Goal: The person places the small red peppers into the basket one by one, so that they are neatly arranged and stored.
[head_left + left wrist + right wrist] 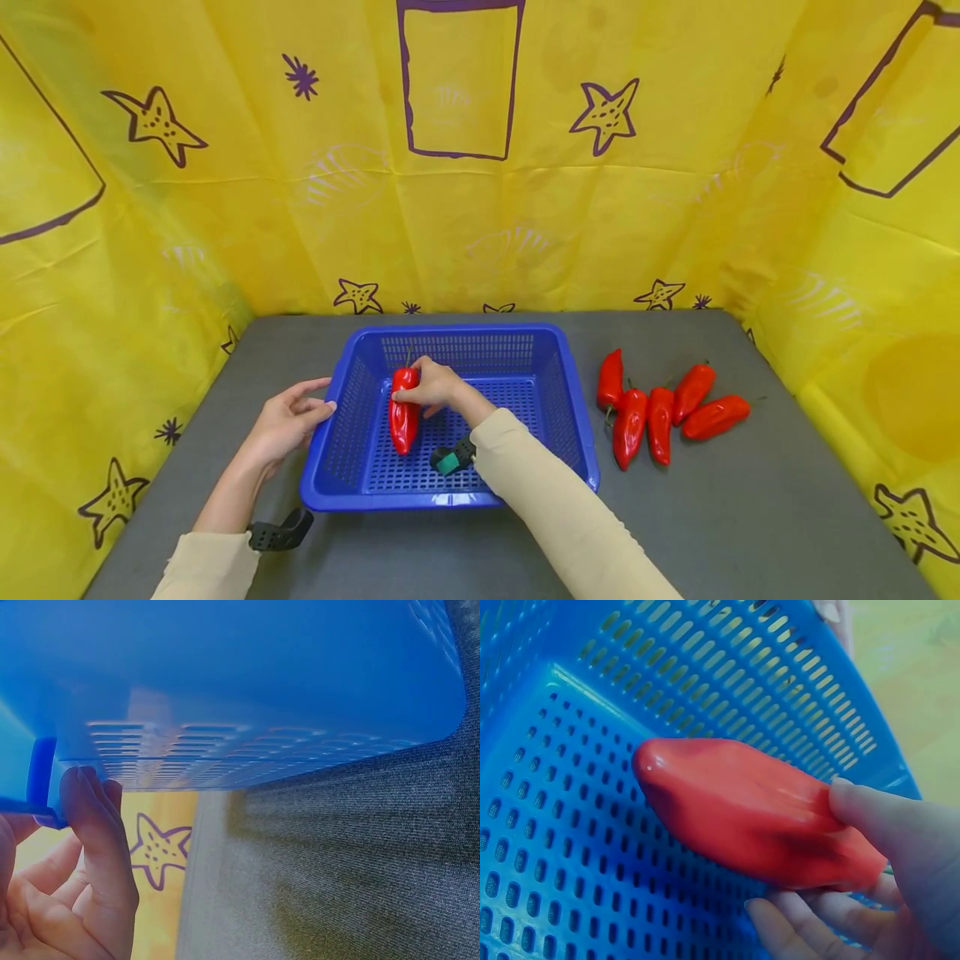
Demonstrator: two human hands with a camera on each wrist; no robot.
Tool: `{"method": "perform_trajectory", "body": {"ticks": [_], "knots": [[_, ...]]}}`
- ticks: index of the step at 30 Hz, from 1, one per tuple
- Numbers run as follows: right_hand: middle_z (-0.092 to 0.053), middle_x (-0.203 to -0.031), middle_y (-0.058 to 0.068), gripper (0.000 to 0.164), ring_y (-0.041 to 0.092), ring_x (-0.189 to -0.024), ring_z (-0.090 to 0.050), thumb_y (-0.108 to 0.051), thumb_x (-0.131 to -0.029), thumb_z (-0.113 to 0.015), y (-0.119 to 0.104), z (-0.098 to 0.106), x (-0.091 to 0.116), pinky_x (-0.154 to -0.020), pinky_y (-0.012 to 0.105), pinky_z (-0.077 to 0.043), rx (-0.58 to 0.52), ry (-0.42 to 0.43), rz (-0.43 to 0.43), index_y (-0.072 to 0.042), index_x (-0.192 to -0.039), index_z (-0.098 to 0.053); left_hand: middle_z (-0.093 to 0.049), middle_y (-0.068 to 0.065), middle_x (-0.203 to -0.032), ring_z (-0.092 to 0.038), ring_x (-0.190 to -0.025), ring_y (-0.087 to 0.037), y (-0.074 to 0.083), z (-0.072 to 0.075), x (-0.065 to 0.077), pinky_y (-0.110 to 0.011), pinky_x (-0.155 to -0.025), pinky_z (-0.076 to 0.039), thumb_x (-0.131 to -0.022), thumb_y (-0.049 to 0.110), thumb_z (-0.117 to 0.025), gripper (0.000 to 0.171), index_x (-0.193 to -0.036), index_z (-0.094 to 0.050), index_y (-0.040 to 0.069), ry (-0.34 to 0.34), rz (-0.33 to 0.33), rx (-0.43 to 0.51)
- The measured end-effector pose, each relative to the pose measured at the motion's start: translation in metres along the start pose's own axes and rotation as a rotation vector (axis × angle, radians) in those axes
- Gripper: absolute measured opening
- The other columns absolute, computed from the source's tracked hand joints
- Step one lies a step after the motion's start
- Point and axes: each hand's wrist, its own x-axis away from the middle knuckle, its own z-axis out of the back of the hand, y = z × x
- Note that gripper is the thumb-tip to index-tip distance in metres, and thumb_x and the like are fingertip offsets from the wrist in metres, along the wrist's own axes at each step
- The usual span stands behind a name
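A blue plastic basket (450,500) with slotted walls stands on the grey table. At its left side my left hand (288,421) pinches the rim, thumb on top; in the left wrist view the fingers (97,825) lie against the outside of the wall. Inside the basket, on its left half, my right hand (438,387) grips a glossy red pepper (403,425) near its stem end. The right wrist view shows this pepper (735,810) between thumb and fingers, its tip pointing away over the slotted floor. Whether the pepper touches the floor I cannot tell.
Several more red peppers (660,425) lie in a loose group on the table, right of the basket. A yellow curtain (465,233) with starfish drawings hangs behind the table and along both sides. Black bands (281,531) sit at both wrists.
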Motion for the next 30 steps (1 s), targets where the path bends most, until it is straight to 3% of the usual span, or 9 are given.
{"method": "perform_trajectory", "body": {"ticks": [11, 21, 30], "knots": [[-0.058, -0.096, 0.011, 0.049, 0.023, -0.074, -0.067, -0.022, -0.08, -0.071, 0.004, -0.011, -0.004, -0.063, 0.035, -0.057, -0.024, -0.093, -0.036, -0.004, -0.115, -0.042, -0.063, -0.017, -0.105, -0.066, -0.078, -0.021, 0.0, 0.001, 0.0, -0.037, -0.067, -0.057, -0.089, 0.03, -0.061, 0.062, -0.14, -0.034, 0.007, -0.006, 0.006, -0.006], [-0.058, -0.091, 0.01, 0.049, 0.023, -0.071, -0.066, -0.024, -0.079, -0.073, 0.005, -0.02, -0.008, -0.06, 0.031, -0.056, -0.005, -0.075, -0.047, -0.004, -0.113, -0.045, -0.062, -0.018, -0.107, -0.066, -0.079, -0.021, -0.001, 0.001, -0.001, -0.037, -0.069, -0.056, -0.088, 0.032, -0.061, 0.064, -0.14, -0.034, 0.008, -0.005, 0.011, -0.015], [-0.061, -0.091, 0.01, 0.054, 0.022, -0.071, -0.067, -0.03, -0.08, -0.071, 0.002, -0.026, -0.012, -0.059, 0.031, -0.056, 0.053, -0.076, -0.047, -0.004, -0.121, -0.046, -0.062, -0.019, -0.109, -0.066, -0.08, -0.021, -0.001, 0.001, -0.001, -0.037, -0.069, -0.056, -0.089, 0.032, -0.061, 0.062, -0.14, -0.034, 0.008, -0.002, 0.012, -0.026]]}}
